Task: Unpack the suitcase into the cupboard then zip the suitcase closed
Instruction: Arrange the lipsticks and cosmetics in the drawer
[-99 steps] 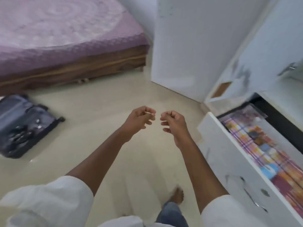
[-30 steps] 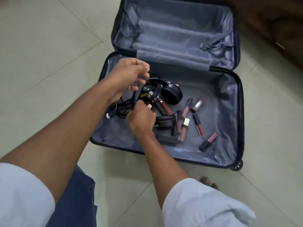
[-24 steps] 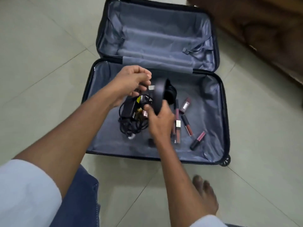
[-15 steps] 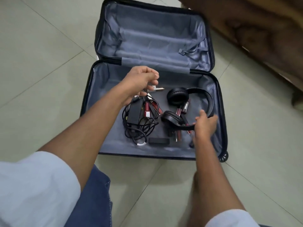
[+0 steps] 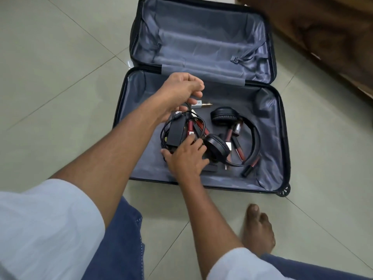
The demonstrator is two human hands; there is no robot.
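Left hand (image 5: 179,93) is up over the near half of the suitcase (image 5: 268,178), fingers curled and pinching the black cable (image 5: 188,107), so the black charger brick (image 5: 176,131) dangles just under it. Right hand (image 5: 185,158) is lower, fingers loosely spread and resting on the cable loops next to the brick, right beside one earcup of the black headphones (image 5: 218,148). Those lie flat on the grey lining with a bunch of reddish lip gloss tubes (image 5: 237,147) scattered under and around them. Lid half lies flat open on the tiled floor (image 5: 50,63), bare foot (image 5: 258,229) near the case.
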